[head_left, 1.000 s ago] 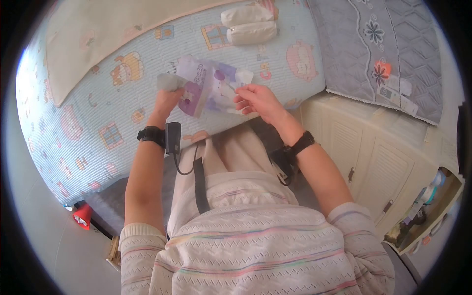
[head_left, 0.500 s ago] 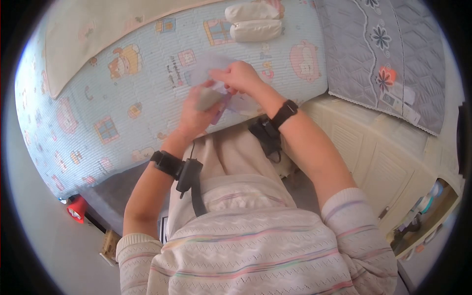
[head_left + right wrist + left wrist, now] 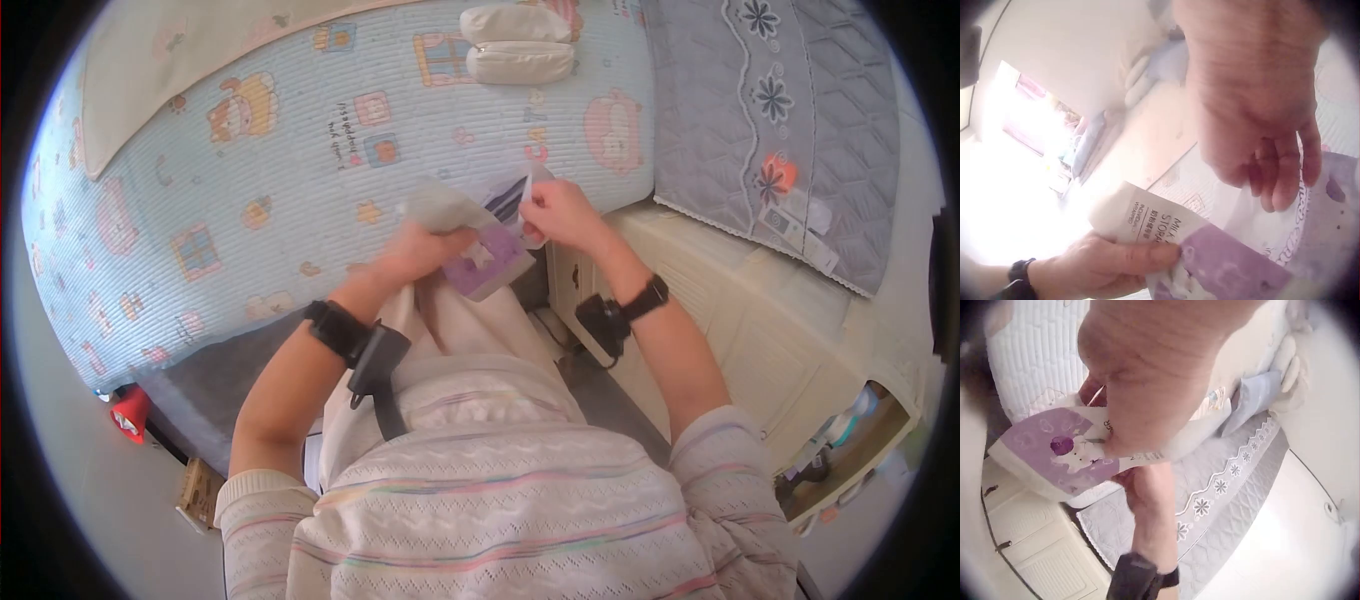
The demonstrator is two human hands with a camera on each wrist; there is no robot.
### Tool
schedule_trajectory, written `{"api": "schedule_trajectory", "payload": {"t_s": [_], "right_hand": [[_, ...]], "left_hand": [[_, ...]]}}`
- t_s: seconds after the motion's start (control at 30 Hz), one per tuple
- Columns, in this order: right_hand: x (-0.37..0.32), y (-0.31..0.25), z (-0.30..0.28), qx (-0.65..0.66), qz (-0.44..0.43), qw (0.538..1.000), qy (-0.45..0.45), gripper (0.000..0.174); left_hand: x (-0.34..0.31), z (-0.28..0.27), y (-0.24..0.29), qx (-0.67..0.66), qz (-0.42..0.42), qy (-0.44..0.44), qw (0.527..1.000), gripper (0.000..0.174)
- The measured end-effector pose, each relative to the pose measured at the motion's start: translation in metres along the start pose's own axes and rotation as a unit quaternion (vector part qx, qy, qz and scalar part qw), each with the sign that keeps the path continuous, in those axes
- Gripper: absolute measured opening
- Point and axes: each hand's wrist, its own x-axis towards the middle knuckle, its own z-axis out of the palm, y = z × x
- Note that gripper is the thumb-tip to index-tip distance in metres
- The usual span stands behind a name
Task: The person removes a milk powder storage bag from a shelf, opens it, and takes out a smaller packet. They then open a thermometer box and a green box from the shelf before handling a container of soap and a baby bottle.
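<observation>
Home bedroom, as shown by a bed [image 3: 290, 200] with a quilted, cartoon-printed cover, a cream cabinet [image 3: 715, 290] with panelled doors beside it, and a grey quilted cloth [image 3: 850, 130] with embroidered flowers draped over the cabinet.

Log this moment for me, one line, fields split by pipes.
left hand: grips purple-and-white packet | packet text: MILK visible | right hand: pinches translucent printed bag | nearby: two pale bundles on blue quilted cover

The purple-printed packet [image 3: 485, 262] had come down from the bed [image 3: 290, 160] until its lower corner overhung the side. The right hand [image 3: 568, 214] had drawn apart from the left hand [image 3: 412, 252], pinching a pale edge [image 3: 528, 188].
</observation>
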Motion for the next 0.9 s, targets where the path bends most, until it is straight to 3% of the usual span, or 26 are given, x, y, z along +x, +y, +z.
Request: {"api": "schedule_trajectory", "payload": {"t_s": [0.1, 0.17, 0.37, 0.57, 0.7, 0.77, 0.83, 0.9], "right_hand": [[-0.023, 0.002, -0.005, 0.044, 0.065, 0.997, -0.003, 0.020], [-0.034, -0.004, -0.006, 0.052, 0.072, 0.996, 0.004, 0.020], [-0.038, -0.014, 0.000, 0.077, 0.061, 0.995, 0.013, 0.020], [-0.037, -0.016, 0.004, 0.092, 0.025, 0.995, 0.032, 0.020], [-0.043, -0.013, 0.010, 0.135, 0.008, 0.988, 0.072, 0.019], [-0.043, -0.008, 0.015, 0.141, -0.011, 0.987, 0.071, 0.019], [-0.046, -0.007, 0.017, 0.146, -0.030, 0.986, 0.073, 0.019], [-0.051, -0.010, 0.016, 0.137, -0.022, 0.988, 0.074, 0.019]], "left_hand": [[-0.004, -0.019, 0.008, -0.110, -0.025, 0.072, 0.991, 0.028], [-0.007, -0.030, 0.018, -0.164, -0.018, 0.177, 0.970, 0.026], [-0.018, -0.044, 0.054, -0.074, 0.052, 0.251, 0.964, 0.019], [-0.029, -0.042, 0.074, 0.012, 0.083, 0.230, 0.969, 0.020], [-0.038, -0.026, 0.086, -0.058, 0.088, 0.223, 0.969, 0.018], [-0.035, -0.019, 0.080, 0.183, 0.177, 0.146, 0.956, 0.018], [-0.028, -0.011, 0.079, 0.156, 0.218, 0.162, 0.950, 0.013], [-0.023, -0.013, 0.081, 0.253, 0.217, 0.147, 0.931, 0.011]]}}
